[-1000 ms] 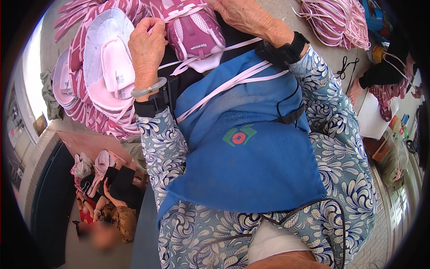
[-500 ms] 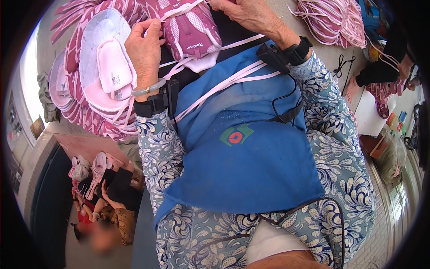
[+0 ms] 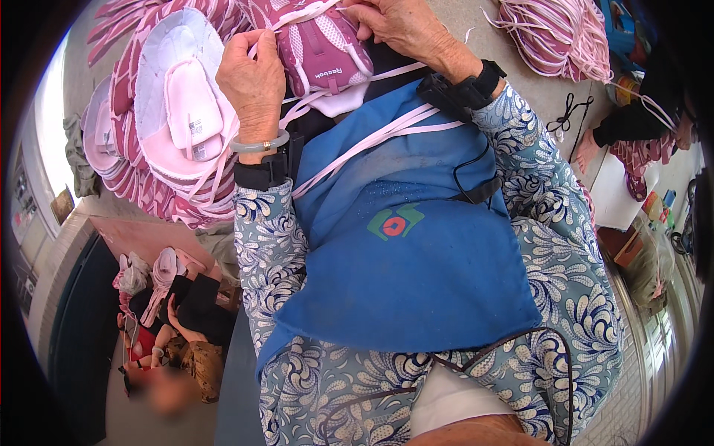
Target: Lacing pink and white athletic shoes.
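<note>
A mauve-pink shoe upper [image 3: 321, 65] with white mesh panels lies at the top of the view, over my dark-clothed lap. A pale pink shoelace [image 3: 305, 13] crosses it between my hands. On the left side of the upper, my left hand [image 3: 253, 78] is closed, thumb and finger pinching the lace. My right hand [image 3: 405, 31] is closed at the upper's right edge, its curled fingers on the lace's other end; the fingertips are partly hidden. More loose pink laces [image 3: 372, 143] trail over my blue apron [image 3: 409, 290].
Left of me stands a heap of pink shoe uppers [image 3: 178, 111] with pale linings. Another laced bundle [image 3: 554, 37] lies at the upper right. Two other people, one lower left [image 3: 167, 349] and one at the right edge [image 3: 632, 123], sit nearby with similar pieces. A black cord [image 3: 569, 111] lies on the floor.
My left hand has shifted slightly right and is turned more closed beside the upper. My right hand has come slightly left and down, fingers curled more. The upper has moved a little right.
</note>
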Tool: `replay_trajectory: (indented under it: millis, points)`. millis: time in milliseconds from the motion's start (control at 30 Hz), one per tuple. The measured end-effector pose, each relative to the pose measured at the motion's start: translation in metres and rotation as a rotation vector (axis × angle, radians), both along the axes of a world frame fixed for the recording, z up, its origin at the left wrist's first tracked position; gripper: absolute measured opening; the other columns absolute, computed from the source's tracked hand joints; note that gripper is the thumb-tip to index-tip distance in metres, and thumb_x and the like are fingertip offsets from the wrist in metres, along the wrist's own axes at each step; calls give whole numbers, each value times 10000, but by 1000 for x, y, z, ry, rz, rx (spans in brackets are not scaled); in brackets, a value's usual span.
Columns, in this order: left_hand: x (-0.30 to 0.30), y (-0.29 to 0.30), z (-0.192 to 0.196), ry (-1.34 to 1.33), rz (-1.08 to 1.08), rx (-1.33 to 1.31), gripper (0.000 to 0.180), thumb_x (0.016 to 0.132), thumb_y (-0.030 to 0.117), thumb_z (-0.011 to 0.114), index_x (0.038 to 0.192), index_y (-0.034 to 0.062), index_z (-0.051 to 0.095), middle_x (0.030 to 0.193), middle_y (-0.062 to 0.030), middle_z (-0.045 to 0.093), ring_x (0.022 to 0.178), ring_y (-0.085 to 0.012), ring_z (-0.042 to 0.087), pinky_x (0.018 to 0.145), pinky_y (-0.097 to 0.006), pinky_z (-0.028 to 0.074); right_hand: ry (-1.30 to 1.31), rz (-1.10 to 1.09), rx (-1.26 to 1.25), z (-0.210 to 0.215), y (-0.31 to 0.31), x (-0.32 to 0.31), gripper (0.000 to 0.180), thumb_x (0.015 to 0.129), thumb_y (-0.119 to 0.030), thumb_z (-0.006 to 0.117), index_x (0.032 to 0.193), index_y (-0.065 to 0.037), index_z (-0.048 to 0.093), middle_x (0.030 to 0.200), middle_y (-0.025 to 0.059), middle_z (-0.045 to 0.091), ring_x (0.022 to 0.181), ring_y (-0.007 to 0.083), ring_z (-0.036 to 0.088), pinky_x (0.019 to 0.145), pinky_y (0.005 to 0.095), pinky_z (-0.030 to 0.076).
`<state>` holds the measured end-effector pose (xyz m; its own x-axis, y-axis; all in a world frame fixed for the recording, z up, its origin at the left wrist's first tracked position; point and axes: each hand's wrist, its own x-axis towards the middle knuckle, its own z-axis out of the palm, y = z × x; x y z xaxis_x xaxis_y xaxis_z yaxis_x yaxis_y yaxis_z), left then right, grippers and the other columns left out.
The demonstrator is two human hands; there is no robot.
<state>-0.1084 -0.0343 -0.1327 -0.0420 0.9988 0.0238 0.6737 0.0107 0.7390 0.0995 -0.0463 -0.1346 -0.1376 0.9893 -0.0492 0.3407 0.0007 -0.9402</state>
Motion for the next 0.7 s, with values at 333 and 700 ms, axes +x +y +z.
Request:
replay_trajectory:
  millis: [333, 700]
  points:
    - [-1, 6, 5, 41, -35, 17, 162, 821, 176, 641, 872, 25, 667, 755, -88, 660, 659, -174, 623, 597, -294, 491, -441, 222, 464, -5, 17, 3, 134, 796, -124, 542, 759, -8, 597, 671, 166, 555, 763, 336, 585, 660, 399, 460]
    - [-6, 6, -6, 42, -10, -19, 159, 820, 183, 635, 848, 31, 670, 750, -95, 664, 670, -169, 630, 603, -280, 492, -780, 414, 414, 12, 27, -12, 122, 751, -80, 561, 717, 17, 629, 664, 172, 607, 577, 316, 608, 543, 384, 488]
